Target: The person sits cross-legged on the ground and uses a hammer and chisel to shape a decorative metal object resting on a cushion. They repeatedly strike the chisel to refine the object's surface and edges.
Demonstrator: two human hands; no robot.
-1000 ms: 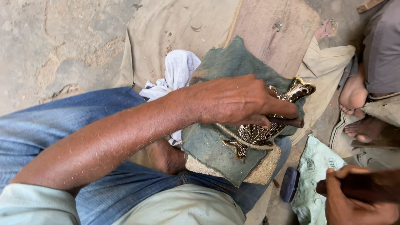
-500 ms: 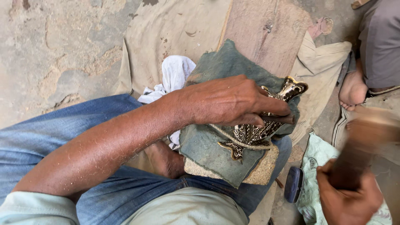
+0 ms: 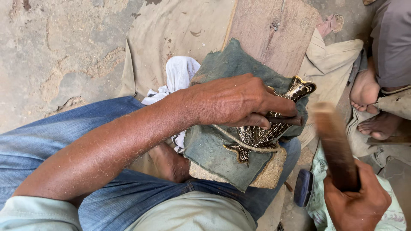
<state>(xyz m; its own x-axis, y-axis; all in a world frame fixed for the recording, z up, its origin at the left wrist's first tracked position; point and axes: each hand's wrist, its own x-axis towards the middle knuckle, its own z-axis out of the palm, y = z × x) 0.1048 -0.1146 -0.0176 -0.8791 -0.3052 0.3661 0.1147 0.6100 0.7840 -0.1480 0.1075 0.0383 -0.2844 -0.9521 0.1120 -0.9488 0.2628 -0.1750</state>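
**Ornate brass piece under the punch, mallet raised**

Setting: rough concrete floor (image 3: 55, 55), a worn wooden board (image 3: 274, 38) laid on tan sacking. The person sits on the ground, knees in blue jeans (image 3: 38, 145).

Workpiece: an ornamental brass casting (image 3: 261, 134), dark with bright raised patterning and scalloped edges, lies on a grey-green cloth pad (image 3: 214, 149) across the lap. A cord (image 3: 233, 139) crosses it. A white rag (image 3: 177, 75) sits just behind the pad.

Left hand (image 3: 235, 100): closed around a slim dark metal punch (image 3: 284, 120), tip end lying across the casting; the palm rests on the workpiece.

Right hand (image 3: 355, 201): fist wrapped tight on the handle of a wooden mallet (image 3: 336, 145), held up beside the casting and apart from it, smeared by motion blur.

Progress, judged: patterning shows over all the visible surface, so the chasing looks well on. How much is left I cannot tell.

Hidden or unclear: the hand covers the casting's middle and the punch tip. The mallet head is too blurred to read. A small dark blue object (image 3: 303, 188) on the patterned cloth is unidentified. Another person's bare feet (image 3: 368, 102) are cut off at the right edge.
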